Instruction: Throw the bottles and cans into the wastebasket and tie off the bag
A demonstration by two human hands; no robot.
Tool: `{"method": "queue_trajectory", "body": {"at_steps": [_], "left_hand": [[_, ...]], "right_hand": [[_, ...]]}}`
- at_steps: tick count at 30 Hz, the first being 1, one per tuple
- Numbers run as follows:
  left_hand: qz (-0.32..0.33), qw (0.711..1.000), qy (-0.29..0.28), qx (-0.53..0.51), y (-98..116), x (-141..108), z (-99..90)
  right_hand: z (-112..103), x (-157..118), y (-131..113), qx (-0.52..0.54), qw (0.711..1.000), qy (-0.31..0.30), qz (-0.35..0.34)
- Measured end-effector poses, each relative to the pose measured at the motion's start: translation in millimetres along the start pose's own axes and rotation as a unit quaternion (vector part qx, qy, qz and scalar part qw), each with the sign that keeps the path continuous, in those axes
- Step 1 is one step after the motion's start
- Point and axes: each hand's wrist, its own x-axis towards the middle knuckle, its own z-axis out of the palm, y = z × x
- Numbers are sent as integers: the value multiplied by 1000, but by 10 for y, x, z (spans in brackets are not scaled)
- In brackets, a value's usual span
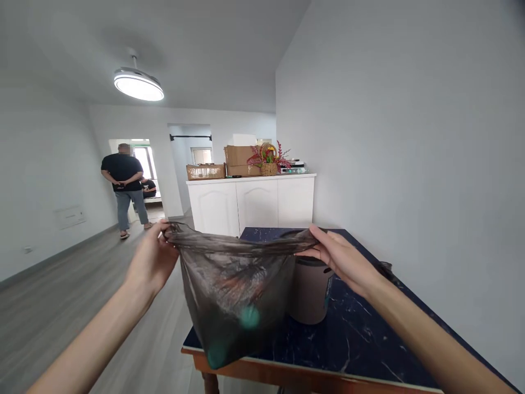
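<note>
A thin black plastic bag (233,290) hangs stretched between my two hands, over the near left edge of the table. Through its film show greenish and reddish contents, too blurred to name. My left hand (153,257) pinches the bag's left top corner. At the other end, my right hand (334,254) grips the right top corner between thumb and fingers. Behind the bag, just below my right hand, a brownish-grey bin (309,290) with a dark rim stands upright on the table, partly hidden.
The dark blue marbled table (361,334) runs along the right wall. Beyond it stands a white cabinet (254,205) carrying cardboard boxes (243,160) and a flower basket (269,167). A person (125,180) is at the doorway on the left; another sits past it.
</note>
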Motion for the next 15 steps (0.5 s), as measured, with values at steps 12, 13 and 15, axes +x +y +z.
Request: {"method": "queue_trajectory", "body": {"at_steps": [12,13,15], "left_hand": [[-22,998,62,-13,-709,-344,-620],[-22,998,65,-7,-734,-381,-678],[-19,997,71,10,-771,-444,-784]], "right_hand": [[-233,-893,566,-83,984,110,113],[-246,-958,615,-88,983,114,115],[-260,-1065,707,-95,982,122,106]]}}
